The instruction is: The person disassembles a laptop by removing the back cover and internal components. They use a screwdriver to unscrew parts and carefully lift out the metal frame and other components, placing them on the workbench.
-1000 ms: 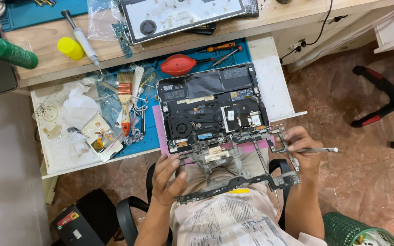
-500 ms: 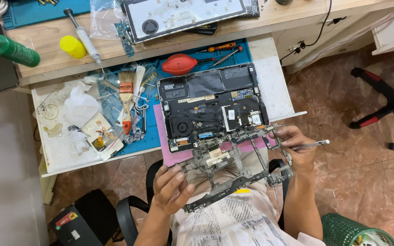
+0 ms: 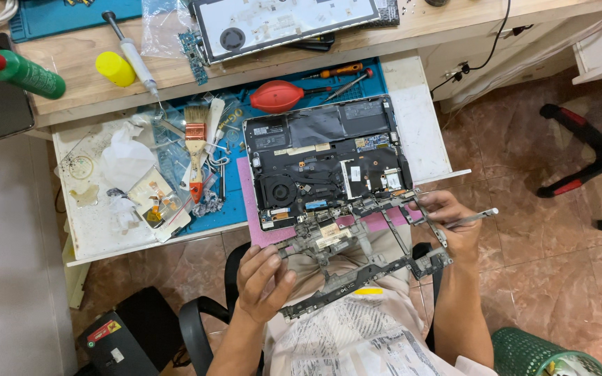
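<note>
An opened laptop base [image 3: 325, 160] with its dark battery, fan and boards exposed lies on a pink mat on the pull-out desk shelf. Over my lap I hold a grey metal inner frame [image 3: 357, 261] lifted off it. My left hand [image 3: 263, 278] grips the frame's lower left end. My right hand [image 3: 454, 223] holds the frame's right side together with metal tweezers [image 3: 474, 218] that stick out to the right.
A blue work mat [image 3: 231, 209] carries a brush, a red air blower [image 3: 278, 96], screwdrivers and small parts. A white tray with tissues [image 3: 116, 174] sits left. The laptop's bottom cover [image 3: 283, 21], a green bottle and a yellow cap lie on the upper desk. Green basket [image 3: 545, 355] at lower right.
The frame has come down and toward me, away from the laptop base. My left hand slid lower along its left end; my right hand stayed at its right side.
</note>
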